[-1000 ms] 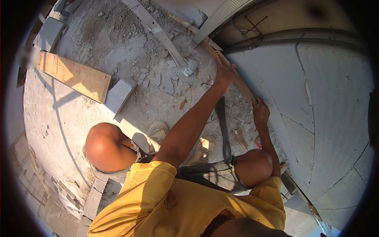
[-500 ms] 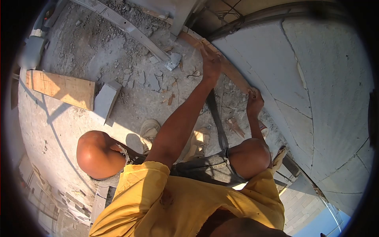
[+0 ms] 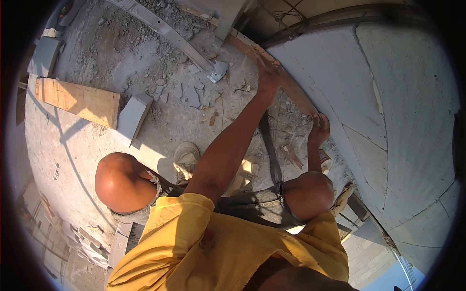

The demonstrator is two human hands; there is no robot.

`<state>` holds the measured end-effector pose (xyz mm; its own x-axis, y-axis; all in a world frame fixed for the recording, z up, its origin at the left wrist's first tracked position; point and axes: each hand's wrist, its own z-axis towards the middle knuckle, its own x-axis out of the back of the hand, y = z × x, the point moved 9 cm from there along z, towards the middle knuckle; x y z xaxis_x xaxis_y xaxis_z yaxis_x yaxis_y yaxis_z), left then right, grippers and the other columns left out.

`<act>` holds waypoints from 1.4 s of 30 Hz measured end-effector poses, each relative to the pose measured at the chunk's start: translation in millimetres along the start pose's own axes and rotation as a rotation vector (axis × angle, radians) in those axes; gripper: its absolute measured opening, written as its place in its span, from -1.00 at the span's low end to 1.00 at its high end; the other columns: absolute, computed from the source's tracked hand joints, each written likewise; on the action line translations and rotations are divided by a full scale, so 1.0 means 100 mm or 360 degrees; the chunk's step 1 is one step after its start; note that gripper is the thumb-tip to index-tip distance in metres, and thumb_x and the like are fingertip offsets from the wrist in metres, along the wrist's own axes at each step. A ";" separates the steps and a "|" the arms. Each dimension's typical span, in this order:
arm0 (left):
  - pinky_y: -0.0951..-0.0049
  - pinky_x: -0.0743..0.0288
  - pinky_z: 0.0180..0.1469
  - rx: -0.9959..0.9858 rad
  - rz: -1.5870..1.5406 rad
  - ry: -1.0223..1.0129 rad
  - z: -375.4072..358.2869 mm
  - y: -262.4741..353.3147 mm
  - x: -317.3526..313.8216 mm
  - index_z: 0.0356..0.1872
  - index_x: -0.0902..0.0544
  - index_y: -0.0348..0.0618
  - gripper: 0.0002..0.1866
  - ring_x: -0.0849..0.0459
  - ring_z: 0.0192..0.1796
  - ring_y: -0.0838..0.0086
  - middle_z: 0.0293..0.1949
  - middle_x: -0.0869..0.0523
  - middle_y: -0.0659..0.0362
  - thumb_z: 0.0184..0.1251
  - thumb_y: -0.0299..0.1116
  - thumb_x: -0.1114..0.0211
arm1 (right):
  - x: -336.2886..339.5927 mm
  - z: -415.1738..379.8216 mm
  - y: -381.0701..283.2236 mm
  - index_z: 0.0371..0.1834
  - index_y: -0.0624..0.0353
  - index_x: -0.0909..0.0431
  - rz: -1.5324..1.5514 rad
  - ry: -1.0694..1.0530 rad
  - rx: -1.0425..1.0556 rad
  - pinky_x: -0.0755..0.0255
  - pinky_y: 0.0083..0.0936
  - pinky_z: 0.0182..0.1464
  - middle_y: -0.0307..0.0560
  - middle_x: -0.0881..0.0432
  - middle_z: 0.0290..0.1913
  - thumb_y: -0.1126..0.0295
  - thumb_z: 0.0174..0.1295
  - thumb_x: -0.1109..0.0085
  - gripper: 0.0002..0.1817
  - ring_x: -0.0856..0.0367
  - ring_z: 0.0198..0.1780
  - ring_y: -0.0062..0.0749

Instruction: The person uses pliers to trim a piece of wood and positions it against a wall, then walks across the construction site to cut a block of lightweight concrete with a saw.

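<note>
A long, narrow wooden board point(image 3: 297, 93) lies along the foot of a grey block wall point(image 3: 335, 77). My left hand point(image 3: 268, 75) grips its upper stretch, fingers spread across the wood. At the board's nearer end, the curled fingers of my right hand point(image 3: 319, 130) close on the edge. A dark strap point(image 3: 268, 145) hangs between my arms down to my shorts. Below my right hand, a small can-like container point(image 3: 324, 161) is partly hidden by my forearm.
Rubble point(image 3: 131, 43) covers the floor around a long metal channel point(image 3: 165, 31). To the left are a wooden plank point(image 3: 80, 101) and a grey block point(image 3: 134, 116). Broken wood pieces point(image 3: 291, 156) lie near my right knee. A post point(image 3: 228, 22) stands beyond the board.
The view has shifted slightly. My left hand's fingers have spread wider over the board. My right hand stays at the board's nearer end, its wrist a little more bent.
</note>
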<state>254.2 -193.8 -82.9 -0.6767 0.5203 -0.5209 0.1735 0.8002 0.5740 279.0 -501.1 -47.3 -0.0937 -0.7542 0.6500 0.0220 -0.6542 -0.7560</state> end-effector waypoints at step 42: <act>-0.05 -0.28 0.43 0.0345 0.0223 -0.0211 0.04 0.04 0.17 0.61 0.40 0.19 -0.06 -0.19 0.55 0.16 0.58 -0.13 0.11 0.52 -0.22 -0.15 | 0.09 0.19 -0.12 -0.17 0.04 -0.66 -0.1509 -0.0389 0.0322 -0.54 -0.04 -0.27 0.07 -0.73 -0.39 0.08 0.44 -0.06 -0.70 -0.71 -0.33 0.13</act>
<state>246.1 -180.4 -91.6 -0.5385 0.6535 -0.5319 0.4175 0.7553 0.5053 296.9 -500.9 -31.0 0.0463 0.1081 0.9931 0.2154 -0.9718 0.0958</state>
